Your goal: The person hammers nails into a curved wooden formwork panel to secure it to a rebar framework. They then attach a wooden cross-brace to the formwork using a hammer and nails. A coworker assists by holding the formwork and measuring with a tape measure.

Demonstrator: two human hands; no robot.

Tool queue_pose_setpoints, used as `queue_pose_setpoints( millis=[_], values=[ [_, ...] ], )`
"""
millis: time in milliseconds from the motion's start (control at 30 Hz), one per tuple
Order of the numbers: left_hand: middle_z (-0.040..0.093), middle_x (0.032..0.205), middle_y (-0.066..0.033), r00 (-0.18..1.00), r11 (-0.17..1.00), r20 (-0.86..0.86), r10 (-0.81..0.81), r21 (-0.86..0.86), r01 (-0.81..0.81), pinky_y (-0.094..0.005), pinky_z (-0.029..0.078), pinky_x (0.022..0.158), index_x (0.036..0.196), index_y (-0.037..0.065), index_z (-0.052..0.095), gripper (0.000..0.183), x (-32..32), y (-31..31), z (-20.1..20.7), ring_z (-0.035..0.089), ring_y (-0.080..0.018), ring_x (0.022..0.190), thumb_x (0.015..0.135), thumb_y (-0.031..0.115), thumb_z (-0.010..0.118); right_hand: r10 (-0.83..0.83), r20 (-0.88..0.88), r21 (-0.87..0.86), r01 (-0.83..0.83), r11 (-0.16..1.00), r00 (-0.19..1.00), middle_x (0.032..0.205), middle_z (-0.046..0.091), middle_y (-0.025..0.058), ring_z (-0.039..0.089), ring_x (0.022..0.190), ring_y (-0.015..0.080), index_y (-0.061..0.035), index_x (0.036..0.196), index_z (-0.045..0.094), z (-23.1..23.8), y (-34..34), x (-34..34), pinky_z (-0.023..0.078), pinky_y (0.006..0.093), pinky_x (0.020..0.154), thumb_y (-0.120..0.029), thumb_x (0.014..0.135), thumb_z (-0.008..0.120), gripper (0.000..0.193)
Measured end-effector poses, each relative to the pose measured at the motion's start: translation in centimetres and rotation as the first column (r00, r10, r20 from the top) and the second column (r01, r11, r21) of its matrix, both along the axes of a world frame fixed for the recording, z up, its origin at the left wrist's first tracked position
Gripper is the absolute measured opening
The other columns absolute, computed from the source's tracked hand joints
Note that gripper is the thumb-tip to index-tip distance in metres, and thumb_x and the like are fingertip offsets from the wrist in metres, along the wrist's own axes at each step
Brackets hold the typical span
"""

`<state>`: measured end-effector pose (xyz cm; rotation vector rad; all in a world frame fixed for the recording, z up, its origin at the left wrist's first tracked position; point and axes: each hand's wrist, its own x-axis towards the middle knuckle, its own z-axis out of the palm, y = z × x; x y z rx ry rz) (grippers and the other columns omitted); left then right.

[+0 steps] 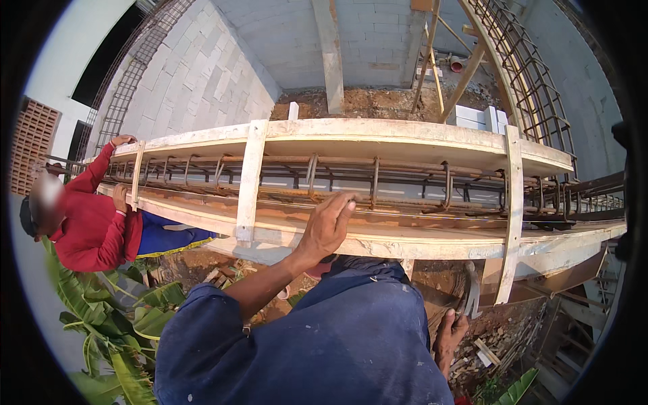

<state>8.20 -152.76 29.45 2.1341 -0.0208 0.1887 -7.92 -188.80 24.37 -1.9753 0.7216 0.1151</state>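
My left hand (327,226) is over the near board (405,244) of a long wooden beam form. Its fingers are bent and drawn together; what they hold, if anything, is hidden. At my right side, below the form, my right hand (451,337) is closed round a claw hammer (472,297), its metal head pointing up beside the board. Between the near board and the far board (405,135) runs a rebar cage (375,182) with rusty bars and stirrups. Wooden crosspieces (251,179) bridge the two boards, with another crosspiece (511,216) to the right.
A co-worker in a red top (94,233) stands at the left end, both hands on the form. Banana leaves (128,344) grow at lower left. Grey block walls (196,67), timber props (466,81) and an upright rebar cage (540,94) stand beyond. Rubble (486,337) lies below.
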Motion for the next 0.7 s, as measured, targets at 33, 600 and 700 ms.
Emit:
queue_pose_setpoints(
  millis=[33, 600, 700],
  values=[
    [0.065, 0.089, -0.0171, 0.999, 0.999, 0.038, 0.029, 0.017, -0.029, -0.0361, 0.049, 0.076, 0.112, -0.002, 0.062, 0.023, -0.5, 0.2, -0.2, 0.064, -0.0276, 0.087, 0.1, 0.015, 0.052, -0.016, -0.067, 0.019, 0.018, 1.0, 0.998, 0.084, 0.055, 0.0052, 0.05, 0.073, 0.0119, 0.002, 0.101, 0.055, 0.0, -0.5, 0.2, 0.041, 0.0293, 0.062, -0.042, 0.095, 0.064, 0.045],
    [0.066, 0.106, -0.0154, 0.987, 0.988, 0.136, 0.089, 0.111, -0.104, -0.0416, 0.054, 0.085, 0.124, 0.002, 0.061, 0.043, -2.8, 0.2, -3.3, 0.062, -0.0349, 0.099, 0.081, -0.001, 0.056, 0.524, 0.378, -0.062, -0.544, 0.837, 0.763, 0.07, 0.059, 0.0038, 0.05, 0.066, 0.0133, 0.001, 0.096, 0.063, 5.3, 11.1, 17.4, 0.041, 0.0295, 0.062, -0.039, 0.097, 0.063, 0.04],
    [0.067, 0.105, -0.0158, 0.992, 0.981, 0.113, 0.051, 0.182, -0.072, -0.0425, 0.053, 0.078, 0.119, 0.002, 0.063, 0.034, -2.6, 0.2, -2.8, 0.065, -0.0352, 0.094, 0.085, 0.003, 0.059, 0.54, 0.325, -0.187, -0.508, 0.841, 0.776, 0.065, 0.05, 0.0032, 0.041, 0.061, 0.013, 0.0015, 0.093, 0.06, 5.0, 11.3, 17.1, 0.037, 0.0302, 0.055, -0.039, 0.095, 0.065, 0.041]
  ],
)
